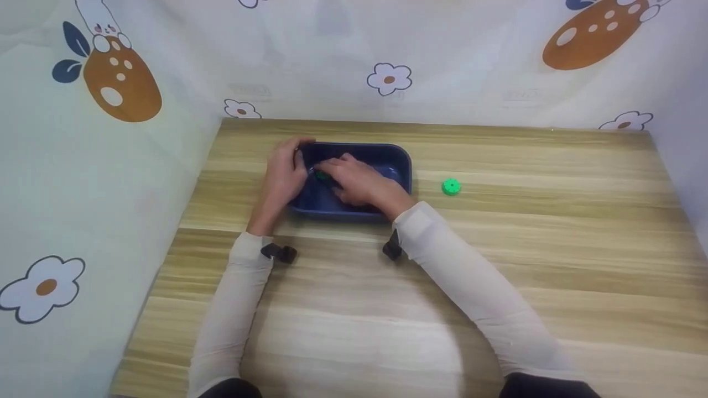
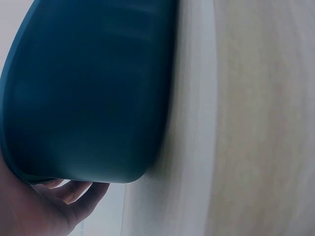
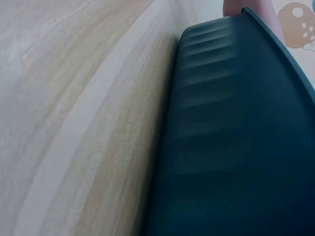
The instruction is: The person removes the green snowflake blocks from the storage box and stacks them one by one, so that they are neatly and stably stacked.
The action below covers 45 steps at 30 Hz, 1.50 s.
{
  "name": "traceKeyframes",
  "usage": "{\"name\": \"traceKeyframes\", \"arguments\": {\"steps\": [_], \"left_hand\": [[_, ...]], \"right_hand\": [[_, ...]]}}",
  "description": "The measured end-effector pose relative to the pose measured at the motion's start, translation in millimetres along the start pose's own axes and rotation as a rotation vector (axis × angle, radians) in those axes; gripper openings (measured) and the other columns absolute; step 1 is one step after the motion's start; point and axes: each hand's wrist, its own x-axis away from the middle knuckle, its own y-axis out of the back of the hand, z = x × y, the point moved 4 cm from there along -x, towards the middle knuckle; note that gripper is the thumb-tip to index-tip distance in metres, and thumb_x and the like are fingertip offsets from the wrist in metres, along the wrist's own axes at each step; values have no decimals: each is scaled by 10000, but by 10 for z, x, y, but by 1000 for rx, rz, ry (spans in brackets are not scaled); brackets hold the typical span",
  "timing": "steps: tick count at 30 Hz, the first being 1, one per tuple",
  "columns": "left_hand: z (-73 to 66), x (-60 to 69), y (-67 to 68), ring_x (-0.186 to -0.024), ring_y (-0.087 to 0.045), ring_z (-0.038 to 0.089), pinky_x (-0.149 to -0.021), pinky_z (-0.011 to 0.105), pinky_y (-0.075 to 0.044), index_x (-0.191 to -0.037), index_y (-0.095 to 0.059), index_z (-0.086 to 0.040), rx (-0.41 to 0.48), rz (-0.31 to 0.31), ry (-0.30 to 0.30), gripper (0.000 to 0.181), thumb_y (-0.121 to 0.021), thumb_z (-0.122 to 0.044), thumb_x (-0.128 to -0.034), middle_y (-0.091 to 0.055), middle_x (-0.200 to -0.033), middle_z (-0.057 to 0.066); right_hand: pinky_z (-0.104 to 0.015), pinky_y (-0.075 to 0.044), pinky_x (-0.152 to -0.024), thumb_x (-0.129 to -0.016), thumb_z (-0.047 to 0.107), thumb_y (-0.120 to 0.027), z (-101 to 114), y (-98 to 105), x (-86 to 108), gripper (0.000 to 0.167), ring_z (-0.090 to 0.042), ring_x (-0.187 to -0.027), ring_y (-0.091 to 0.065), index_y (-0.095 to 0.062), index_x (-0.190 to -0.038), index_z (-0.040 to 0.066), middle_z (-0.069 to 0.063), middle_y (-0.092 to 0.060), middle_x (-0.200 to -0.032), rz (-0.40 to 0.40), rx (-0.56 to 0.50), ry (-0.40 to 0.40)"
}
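Note:
A dark blue rectangular basin (image 1: 354, 211) sits on the table. My left hand (image 1: 287, 168) grips its left end, thumb over the rim and fingers round the outside. In the left wrist view, the fingers (image 2: 88, 199) show against the basin's outer wall (image 2: 88, 98). My right hand (image 1: 359, 179) reaches inside the basin from the right and holds a small green piece (image 1: 322, 174) at its fingertips, mostly hidden under the fingers. The right wrist view shows only the basin's outside wall (image 3: 216, 123), not the right hand.
To the right of the basin, a small round green piece (image 1: 451, 187) with a hole in its middle lies on the wooden table (image 1: 553, 232). Patterned cloth (image 1: 470, 66) rises behind the table and along its sides. A dark strap piece (image 1: 279, 253) sits at the left wrist.

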Motion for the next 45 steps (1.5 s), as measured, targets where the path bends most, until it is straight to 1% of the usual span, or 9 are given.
{"name": "traceKeyframes", "arguments": {"steps": [4,9,12,17,23,29,37,41,45], "left_hand": [[7,1,-3,-1324,-655,346,-1196,486,-469,-1318,-731,-22,-7,-2,-2,396,-466,64,-1037,-751,-1333,171],[13,0,-14,-1347,-647,328,-1207,474,-470,-1327,-727,-31,-8,5,19,401,-462,56,-1039,-743,-1346,164],[8,2,-12,-1361,-641,320,-1217,469,-464,-1332,-724,-33,-4,6,31,400,-460,51,-1042,-737,-1354,162],[3,4,-7,-1350,-646,321,-1210,467,-468,-1329,-725,-34,-4,1,27,397,-464,58,-1044,-739,-1345,162],[13,12,-8,-1355,-638,325,-1212,468,-461,-1340,-723,-37,5,0,40,395,-467,54,-1052,-733,-1352,165],[23,8,-13,-1370,-628,323,-1222,467,-451,-1343,-726,-48,3,1,45,405,-470,57,-1047,-731,-1361,160],[18,12,-4,-1363,-628,328,-1222,476,-451,-1342,-723,-41,-4,5,43,407,-465,56,-1042,-731,-1358,165],[7,13,4,-1356,-635,325,-1217,468,-456,-1338,-721,-27,2,4,30,412,-457,68,-1037,-732,-1352,169],[8,7,0,-1367,-633,310,-1226,458,-452,-1339,-720,-37,0,11,34,413,-454,62,-1039,-732,-1360,156]], "right_hand": [[-514,-502,-1167,-1046,132,-641,20,0,3,501,-395,-1355,-551,-596,-1544,120,-117,-603,-1553,2,28,6],[-479,-551,-1057,-992,121,-707,-59,-20,-41,342,-368,-1160,-622,-741,-1327,58,-141,-679,-1304,-63,11,10],[-479,-574,-1000,-969,115,-729,-87,-4,-44,302,-351,-1084,-650,-756,-1259,37,-152,-690,-1209,-75,-12,-13],[-532,-608,-882,-946,113,-725,-59,40,-9,274,-364,-1020,-667,-757,-1213,62,-178,-688,-1134,-45,-23,-80],[-530,-580,-694,-886,195,-774,-50,50,-8,201,-365,-933,-696,-757,-1058,93,-153,-711,-1053,-41,17,-117],[-544,-607,-740,-858,248,-833,-126,-18,-38,228,-357,-909,-702,-764,-1018,101,-139,-717,-1042,-36,-3,-105],[-504,-593,-729,-862,210,-827,-73,95,96,193,-301,-865,-647,-758,-979,73,-122,-681,-989,-45,-19,-93],[-481,-591,-764,-867,206,-797,-82,155,157,201,-281,-888,-625,-774,-1006,62,-113,-669,-982,-80,-67,-55],[-444,-593,-838,-885,226,-786,-91,225,230,275,-263,-957,-644,-793,-1098,52,-102,-705,-1032,-138,-115,-1]]}}
